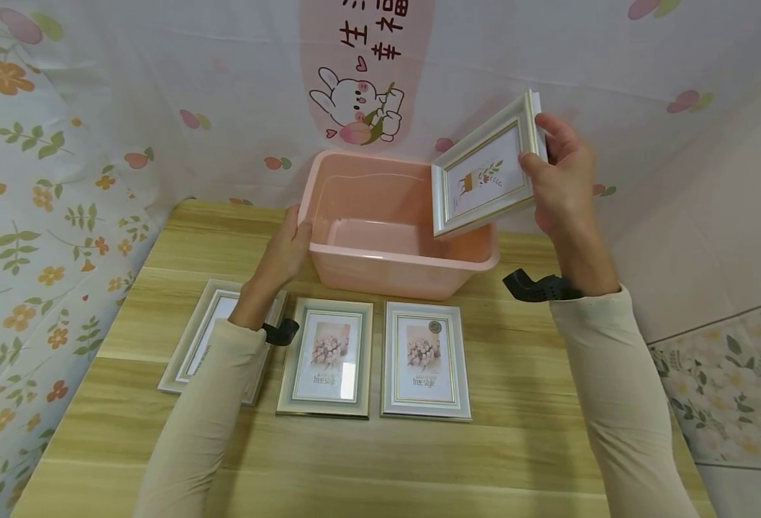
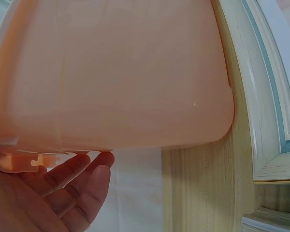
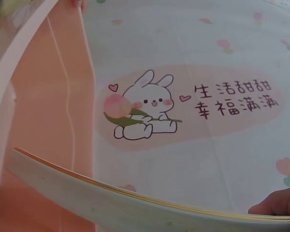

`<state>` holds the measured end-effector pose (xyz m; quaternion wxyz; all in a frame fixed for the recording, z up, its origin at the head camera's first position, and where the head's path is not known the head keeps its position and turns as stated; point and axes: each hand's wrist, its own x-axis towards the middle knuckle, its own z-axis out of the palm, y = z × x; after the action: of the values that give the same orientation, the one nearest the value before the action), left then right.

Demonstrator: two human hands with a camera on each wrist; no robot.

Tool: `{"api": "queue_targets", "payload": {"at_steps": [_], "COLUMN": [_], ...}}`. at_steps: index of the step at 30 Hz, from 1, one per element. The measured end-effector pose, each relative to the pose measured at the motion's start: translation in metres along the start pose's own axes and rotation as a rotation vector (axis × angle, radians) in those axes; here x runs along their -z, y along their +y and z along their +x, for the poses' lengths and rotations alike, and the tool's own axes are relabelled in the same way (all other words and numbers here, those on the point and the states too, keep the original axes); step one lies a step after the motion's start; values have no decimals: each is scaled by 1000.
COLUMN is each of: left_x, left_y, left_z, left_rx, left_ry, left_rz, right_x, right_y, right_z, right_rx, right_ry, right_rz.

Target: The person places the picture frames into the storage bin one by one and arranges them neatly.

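A pink plastic bin (image 1: 387,275) stands on the wooden table against the back cloth. My left hand (image 1: 285,252) grips its left rim; in the left wrist view the fingers (image 2: 99,183) reach under the rim beside the outer wall (image 2: 130,87). With its thumb on the front, my right hand (image 1: 564,176) holds a white picture frame (image 1: 480,173) by the right edge. That frame tilts over the bin's right end, its lower left corner inside the opening. The right wrist view shows one long edge of the frame (image 3: 101,198) and part of the right hand (image 3: 280,205).
Three more picture frames lie on the table (image 1: 503,460) in front of the bin: a left one (image 1: 189,338) partly under my left forearm, a middle one (image 1: 325,410) and a right one (image 1: 426,410). A printed cloth (image 1: 225,72) hangs close behind the bin.
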<state>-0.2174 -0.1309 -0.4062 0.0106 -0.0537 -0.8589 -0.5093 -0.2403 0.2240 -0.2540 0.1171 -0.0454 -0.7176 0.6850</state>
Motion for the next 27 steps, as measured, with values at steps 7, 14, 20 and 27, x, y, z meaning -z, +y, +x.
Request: {"api": "queue_targets", "payload": {"at_steps": [7, 14, 20, 27], "left_x": [-1, 0, 0, 0], "left_y": [0, 0, -1, 0], "left_z": [0, 0, 1, 1], "left_rx": [3, 6, 8, 12], "left_ry": [-8, -9, -4, -4], "left_rz": [-3, 17, 25, 25], "right_x": [1, -1, -4, -9], "right_y": [2, 13, 23, 36], "right_z": [-2, -4, -5, -5], "right_rx": [-14, -13, 24, 72], "right_ry": [-26, -42, -54, -75], "right_rz": [-6, -92, -198, -300]}}
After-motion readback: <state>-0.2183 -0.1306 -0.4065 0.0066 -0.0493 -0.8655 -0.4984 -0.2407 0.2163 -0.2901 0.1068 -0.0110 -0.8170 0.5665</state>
